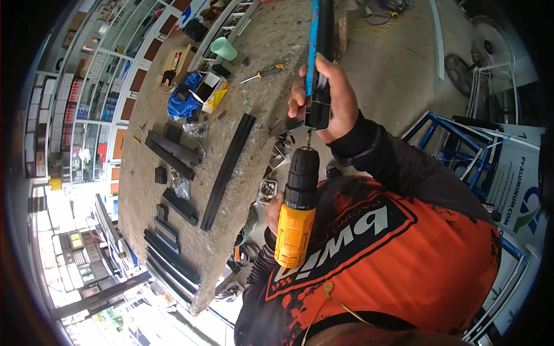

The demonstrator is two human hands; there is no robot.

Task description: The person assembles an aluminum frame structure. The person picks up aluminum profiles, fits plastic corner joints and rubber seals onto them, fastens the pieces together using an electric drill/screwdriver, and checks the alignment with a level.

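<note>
My right hand (334,98) grips the lower end of a long black metal profile (321,63) with a blue film strip, which runs up out of the top of the view. In my left hand (274,212) is a yellow and black cordless drill (297,213). Its bit (309,137) points up at the end of the profile, just below my right hand. Both hands are held over the edge of a worn workbench (271,57), in front of my orange and black shirt.
On the workbench lie several black profile pieces (228,164), a screwdriver (264,73), a green cup (224,48), a blue bag (183,102) and small boxes. A small tray of screws (267,190) sits at the bench edge. Shelves stand at the left, a fan (461,72) and white-blue frames (461,150) at the right.
</note>
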